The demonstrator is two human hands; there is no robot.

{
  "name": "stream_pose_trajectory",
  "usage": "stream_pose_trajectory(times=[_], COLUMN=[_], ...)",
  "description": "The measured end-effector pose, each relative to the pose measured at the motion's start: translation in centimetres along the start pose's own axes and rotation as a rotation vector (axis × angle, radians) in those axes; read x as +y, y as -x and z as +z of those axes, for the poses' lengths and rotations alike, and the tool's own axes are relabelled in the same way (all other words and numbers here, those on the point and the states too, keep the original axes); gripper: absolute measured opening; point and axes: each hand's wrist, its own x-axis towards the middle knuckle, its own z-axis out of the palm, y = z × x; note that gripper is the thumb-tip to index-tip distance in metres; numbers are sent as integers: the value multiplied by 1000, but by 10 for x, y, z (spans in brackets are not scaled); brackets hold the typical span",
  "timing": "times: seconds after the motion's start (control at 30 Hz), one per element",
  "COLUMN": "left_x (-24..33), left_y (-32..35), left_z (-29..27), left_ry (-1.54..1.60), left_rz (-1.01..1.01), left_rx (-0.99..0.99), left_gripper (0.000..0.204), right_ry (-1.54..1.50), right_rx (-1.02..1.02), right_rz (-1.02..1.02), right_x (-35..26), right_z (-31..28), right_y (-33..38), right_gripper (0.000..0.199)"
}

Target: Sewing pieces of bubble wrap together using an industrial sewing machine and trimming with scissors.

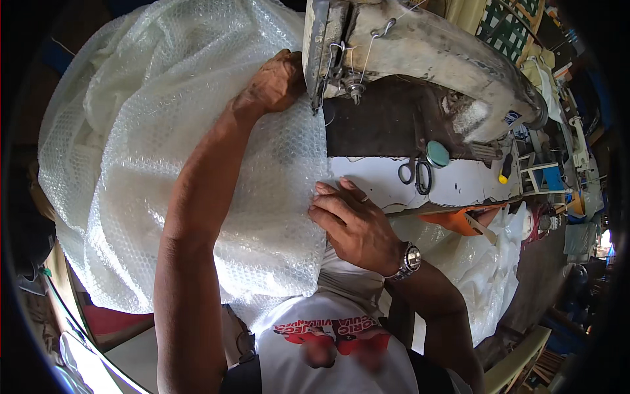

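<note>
A big sheet of clear bubble wrap [157, 151] lies bunched over the left side of a worn white sewing machine table [459, 187]. My left hand [275, 82] reaches far forward and grips the wrap right beside the needle area of the old cream sewing machine [426, 52]. My right hand [354, 220], with a metal wristwatch, lies flat with fingers together, pressing the near edge of the wrap against the table's front edge.
Black-handled scissors [415, 174] and a small teal round object [437, 153] lie on the table right of my right hand. A yellow-tipped tool [504, 172] sits further right. White plastic sheeting [485, 262] hangs below the table. Cluttered workshop at right.
</note>
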Motion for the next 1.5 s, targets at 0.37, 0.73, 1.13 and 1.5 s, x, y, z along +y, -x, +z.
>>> stream_pose_trajectory(times=[0.37,0.73,1.13,1.5], left_x=[8,-38,-80,-91], left_y=[-4,-9,-21,-33], left_z=[-7,18,20,10], left_ry=[58,-92,-128,-359], left_rz=[-216,-109,-146,-188], left_rx=[-35,14,-4,213], left_gripper=[29,31,21,24], right_ry=[21,17,59,105], right_rx=[-47,-23,-14,90], right_rz=[5,68,123,307], right_x=[8,26,59,66], right_z=[-2,-9,-1,0], right_y=[-8,-33,-59,-75], right_gripper=[27,36,32,37])
